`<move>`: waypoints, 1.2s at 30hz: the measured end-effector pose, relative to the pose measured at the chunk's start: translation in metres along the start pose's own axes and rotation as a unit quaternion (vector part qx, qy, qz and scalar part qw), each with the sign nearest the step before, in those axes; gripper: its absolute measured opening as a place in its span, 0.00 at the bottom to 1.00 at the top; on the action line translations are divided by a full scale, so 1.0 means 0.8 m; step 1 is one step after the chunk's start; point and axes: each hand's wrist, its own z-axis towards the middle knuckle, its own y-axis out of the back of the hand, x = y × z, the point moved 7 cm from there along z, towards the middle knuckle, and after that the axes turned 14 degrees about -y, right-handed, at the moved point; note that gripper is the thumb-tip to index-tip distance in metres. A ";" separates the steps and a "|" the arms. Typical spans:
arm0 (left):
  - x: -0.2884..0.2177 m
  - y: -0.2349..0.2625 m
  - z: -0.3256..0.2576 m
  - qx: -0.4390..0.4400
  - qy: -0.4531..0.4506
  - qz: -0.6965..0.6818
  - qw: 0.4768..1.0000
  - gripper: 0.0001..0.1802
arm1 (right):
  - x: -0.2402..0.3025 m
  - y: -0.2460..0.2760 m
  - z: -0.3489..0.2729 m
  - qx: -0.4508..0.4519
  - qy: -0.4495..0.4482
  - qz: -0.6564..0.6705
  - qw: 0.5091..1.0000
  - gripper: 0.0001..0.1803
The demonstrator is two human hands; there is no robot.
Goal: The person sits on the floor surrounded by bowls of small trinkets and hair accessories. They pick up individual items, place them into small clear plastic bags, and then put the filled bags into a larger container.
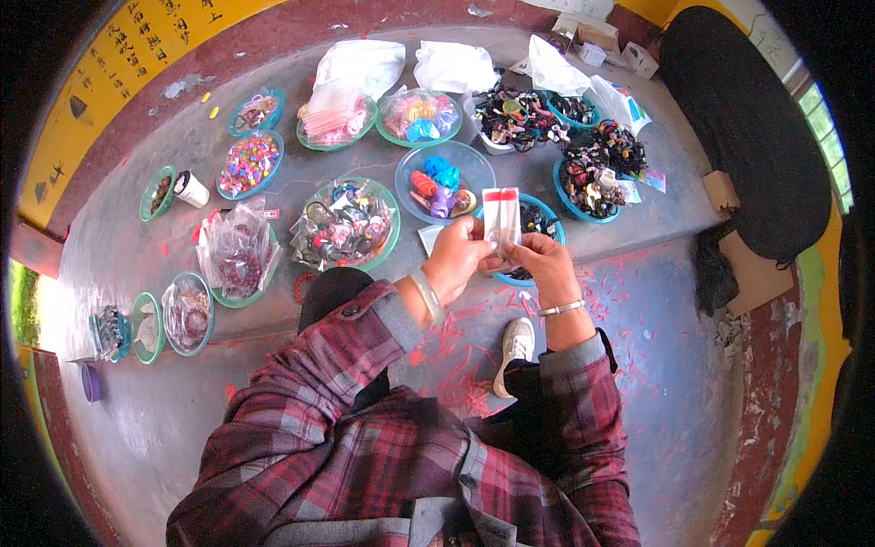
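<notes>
Between both hands is a small clear plastic bag (501, 219) with a red band along its top edge, held upright over the basins. My left hand (453, 263) pinches its lower left side, fingers closed. On the other side my right hand (544, 266) grips the lower right corner, also with closed fingers. Whether anything lies inside the bag I cannot make out. Right behind the hands stands a blue basin (561, 228) of dark small items, partly covered by the bag. A clear bluish basin (406, 169) with bright blue, orange and purple bundles sits just beyond.
To the left, a green-rimmed basin (395, 239) holds wrapped accessories, and another basin (276, 150) holds colourful small pieces. A white cup (190, 189) stands nearby. White plastic bags (360, 66) lie at the back. Red scraps (456, 360) litter the floor around my shoe (518, 345).
</notes>
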 end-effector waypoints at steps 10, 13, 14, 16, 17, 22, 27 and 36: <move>-0.003 -0.013 -0.002 0.061 0.018 -0.113 0.992 0.13 | 0.003 0.013 -0.006 -0.052 -0.019 0.034 0.998 0.05; -0.005 -0.016 -0.003 0.062 0.047 -0.085 0.993 0.13 | 0.001 0.018 -0.001 -0.054 0.008 -0.003 0.998 0.05; -0.005 -0.012 -0.001 0.038 0.050 -0.055 0.997 0.12 | 0.000 0.020 0.001 -0.054 0.019 -0.017 0.998 0.05; -0.005 0.000 0.001 0.006 0.054 -0.035 0.998 0.12 | 0.006 0.009 -0.005 -0.033 0.019 -0.004 0.999 0.04; 0.001 0.008 0.004 -0.002 0.061 -0.039 0.997 0.11 | 0.009 0.005 -0.007 -0.022 0.020 0.003 1.000 0.04; 0.008 0.015 0.013 0.004 0.099 -0.165 0.981 0.09 | 0.004 0.006 -0.003 -0.013 -0.019 0.061 0.998 0.04; -0.002 0.008 0.009 -0.017 0.102 -0.221 0.970 0.09 | -0.003 0.010 -0.003 -0.014 -0.053 0.110 0.992 0.04; -0.008 0.011 0.013 0.010 0.059 -0.171 0.983 0.12 | 0.001 0.014 -0.001 -0.038 0.005 0.045 0.998 0.06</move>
